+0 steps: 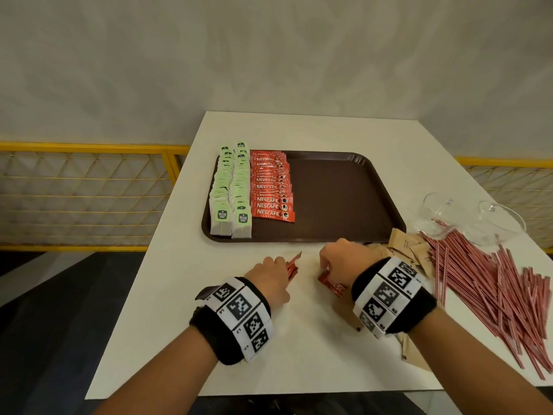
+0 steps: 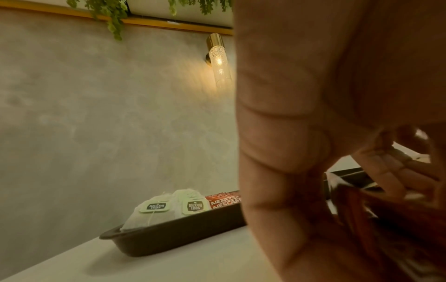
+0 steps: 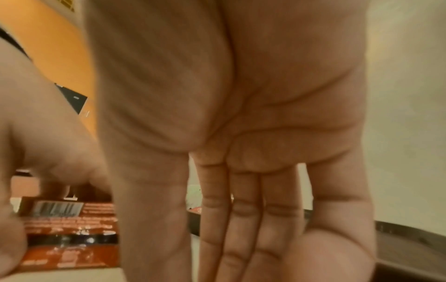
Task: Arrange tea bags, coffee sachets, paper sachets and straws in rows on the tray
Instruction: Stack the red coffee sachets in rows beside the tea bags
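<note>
Tea bags (image 1: 230,193), coffee sachets (image 1: 272,187) rowed on tray (image 1: 344,190); paper sachets (image 1: 404,247), straws (image 1: 478,280) off it; L hand (image 1: 269,280) grips more coffee sachets, R hand (image 1: 338,260) straight-fingered

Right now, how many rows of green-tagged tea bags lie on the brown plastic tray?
2. The first row hugs the brown plastic tray's left edge; the second row lies beside it.

One tray (image 1: 344,205), two tea-bag rows (image 1: 232,190), one coffee-sachet row (image 1: 270,187), two glasses (image 1: 440,214)
</note>
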{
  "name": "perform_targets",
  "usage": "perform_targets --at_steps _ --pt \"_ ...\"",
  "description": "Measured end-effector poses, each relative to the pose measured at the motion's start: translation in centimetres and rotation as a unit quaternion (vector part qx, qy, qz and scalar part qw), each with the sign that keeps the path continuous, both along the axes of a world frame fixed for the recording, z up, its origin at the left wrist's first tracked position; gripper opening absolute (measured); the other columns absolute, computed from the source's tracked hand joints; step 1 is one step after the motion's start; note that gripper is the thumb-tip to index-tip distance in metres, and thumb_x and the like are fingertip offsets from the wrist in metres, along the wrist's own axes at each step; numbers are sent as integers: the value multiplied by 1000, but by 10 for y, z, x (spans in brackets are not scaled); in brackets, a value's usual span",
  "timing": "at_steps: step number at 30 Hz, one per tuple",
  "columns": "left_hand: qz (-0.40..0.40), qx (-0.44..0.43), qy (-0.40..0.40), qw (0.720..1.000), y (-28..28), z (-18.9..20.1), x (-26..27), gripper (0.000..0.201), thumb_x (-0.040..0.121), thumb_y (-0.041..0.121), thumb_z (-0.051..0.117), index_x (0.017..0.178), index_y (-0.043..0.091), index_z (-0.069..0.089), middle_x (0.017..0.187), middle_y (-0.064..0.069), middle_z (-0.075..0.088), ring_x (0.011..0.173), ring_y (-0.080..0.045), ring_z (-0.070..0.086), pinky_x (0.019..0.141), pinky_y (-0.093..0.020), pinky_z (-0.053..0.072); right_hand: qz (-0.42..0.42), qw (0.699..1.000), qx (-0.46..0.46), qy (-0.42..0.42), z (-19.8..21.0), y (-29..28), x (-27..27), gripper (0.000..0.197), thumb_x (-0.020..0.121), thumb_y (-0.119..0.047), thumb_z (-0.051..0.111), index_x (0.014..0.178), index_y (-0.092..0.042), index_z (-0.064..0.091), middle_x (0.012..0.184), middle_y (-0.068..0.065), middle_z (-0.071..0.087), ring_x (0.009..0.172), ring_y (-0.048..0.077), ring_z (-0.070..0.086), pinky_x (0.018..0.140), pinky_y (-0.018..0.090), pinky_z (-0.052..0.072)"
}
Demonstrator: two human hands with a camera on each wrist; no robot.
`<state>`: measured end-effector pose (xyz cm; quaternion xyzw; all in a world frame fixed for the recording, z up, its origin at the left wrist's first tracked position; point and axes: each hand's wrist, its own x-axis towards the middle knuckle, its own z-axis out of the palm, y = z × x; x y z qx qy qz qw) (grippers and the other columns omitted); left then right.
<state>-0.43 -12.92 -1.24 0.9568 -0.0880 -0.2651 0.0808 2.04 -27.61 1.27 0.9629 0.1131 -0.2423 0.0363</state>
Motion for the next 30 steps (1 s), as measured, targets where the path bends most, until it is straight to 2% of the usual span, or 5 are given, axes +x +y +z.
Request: perform_targets --at_steps 10,18,24,26,30 --pt "24 7 6 1000 5 -1 2 42 100 29 40 133 3 34 135 -15 32 125 -30 37 101 -38 35 -6 995 93 42 -6 2 11 29 85 -24 66 114 -18 62 114 -1 59 107 18 57 86 28 49" --pt "-7 17 11 1000 4 -3 1 43 98 26 46 131 3 31 134 -17 38 123 -31 43 95 -36 38 -34 993 77 80 -8 2 16 52 71 -30 79 116 -20 55 112 -1 58 96 17 57 82 32 53" --pt "5 -49 41 998 11 -3 5 37 93 17 51 126 3 40 124 -16 53 108 -30 59 79 -31 46 13 992 102 71 -11 13 18 31 79 -21 73 108 -17 64 92 -5 56 85 11 51 67 17 43" --pt "10 -42 27 999 16 1 6 36 92 19 52 125 4 44 123 -14 54 108 -28 58 77 -29 44 13 986 154 63 -8 10 22 19 80 -18 71 99 -19 66 81 -11 53 78 7 50 58 11 38" --pt "84 -154 -19 984 31 7 15 27 90 22 56 113 9 51 107 -8 59 95 -24 58 77 -29 45 -22 932 353 82 6 1 33 14 81 -12 71 81 -20 59 80 -5 63 74 9 58 75 24 49"
